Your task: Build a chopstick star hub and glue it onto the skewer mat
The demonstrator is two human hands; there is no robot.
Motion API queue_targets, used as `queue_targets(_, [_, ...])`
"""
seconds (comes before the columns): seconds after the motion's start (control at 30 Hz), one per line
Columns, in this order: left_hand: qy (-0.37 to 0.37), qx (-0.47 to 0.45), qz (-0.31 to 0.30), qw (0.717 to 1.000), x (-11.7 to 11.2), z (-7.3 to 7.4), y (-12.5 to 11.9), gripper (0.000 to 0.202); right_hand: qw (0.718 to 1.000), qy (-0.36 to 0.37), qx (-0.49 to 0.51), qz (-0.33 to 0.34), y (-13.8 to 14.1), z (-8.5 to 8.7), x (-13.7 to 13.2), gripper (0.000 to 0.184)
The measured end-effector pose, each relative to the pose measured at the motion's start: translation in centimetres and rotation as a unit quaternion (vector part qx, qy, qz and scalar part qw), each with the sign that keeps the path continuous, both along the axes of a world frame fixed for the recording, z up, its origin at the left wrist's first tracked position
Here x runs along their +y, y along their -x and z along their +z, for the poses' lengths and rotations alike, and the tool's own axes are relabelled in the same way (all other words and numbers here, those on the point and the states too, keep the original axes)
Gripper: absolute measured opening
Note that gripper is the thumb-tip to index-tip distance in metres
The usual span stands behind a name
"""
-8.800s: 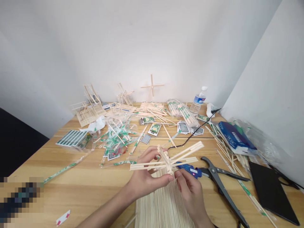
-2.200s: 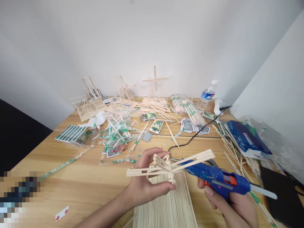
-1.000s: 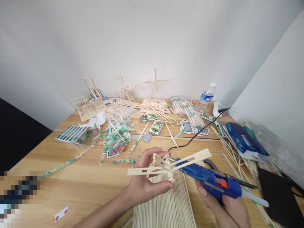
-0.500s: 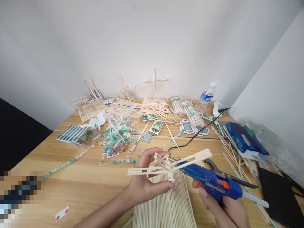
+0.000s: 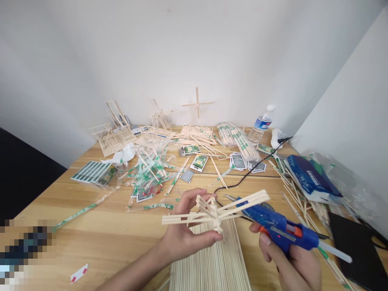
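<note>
The left hand [image 5: 184, 238] is curled narrow around the hub of a chopstick frame [image 5: 214, 214], with the fingers closed behind it and the thumb across the front. The frame sits just above a mat of parallel chopsticks [image 5: 209, 258], close to the person's body. It has two long arms of paired sticks, one reaching left and one reaching up right, plus a cluster of short ends at the upper left; the exact stick count is hard to tell at the crowded hub.

The right hand [image 5: 291, 266] wraps firmly around the handle of one blue glue gun [image 5: 280, 232], its red light lit and one glue stick [image 5: 335, 252] protruding from the back. The gun's metal nozzle [image 5: 228, 197] lies just past the frame's upper arm, though any contact cannot be told. Black-handled pliers [image 5: 268, 207] lie partly hidden behind the gun.

The frame looks partly built: its hub is joined, but it appears less complete than the three stick structures [image 5: 160, 117] beyond the hands. Loose chopsticks [image 5: 197, 139] remain heaped ahead, along with one water bottle [image 5: 262, 125] and one blue packet [image 5: 312, 178].
</note>
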State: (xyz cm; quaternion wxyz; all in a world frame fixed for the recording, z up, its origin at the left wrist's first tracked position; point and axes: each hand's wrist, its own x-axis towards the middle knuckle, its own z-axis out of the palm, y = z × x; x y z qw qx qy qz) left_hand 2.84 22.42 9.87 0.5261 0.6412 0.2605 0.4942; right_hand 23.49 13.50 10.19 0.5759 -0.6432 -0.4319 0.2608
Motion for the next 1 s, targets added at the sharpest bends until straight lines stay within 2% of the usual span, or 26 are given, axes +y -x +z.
queue_targets(0.2, [-0.007,-0.008,0.002,1.000,0.0,-0.2,-0.1,0.074,0.996,-0.017,0.036,-0.080,-2.0,-0.3,1.4,0.028])
queue_targets(0.43, [0.033,-0.018,-0.006,0.999,-0.1,-0.1,-0.2,0.073,0.977,0.018,0.140,-0.157,-3.4,-2.4,0.8,0.032])
queue_targets(0.7, [0.113,-0.030,-0.031,0.993,-0.5,0.5,-0.4,0.067,0.966,0.134,0.200,-0.098,-2.1,-4.4,-0.5,0.041])
queue_targets(1.0, [0.095,-0.032,-0.046,0.994,-0.3,0.0,-0.4,0.064,0.975,0.134,0.159,-0.074,-1.8,-5.7,-0.5,0.046])
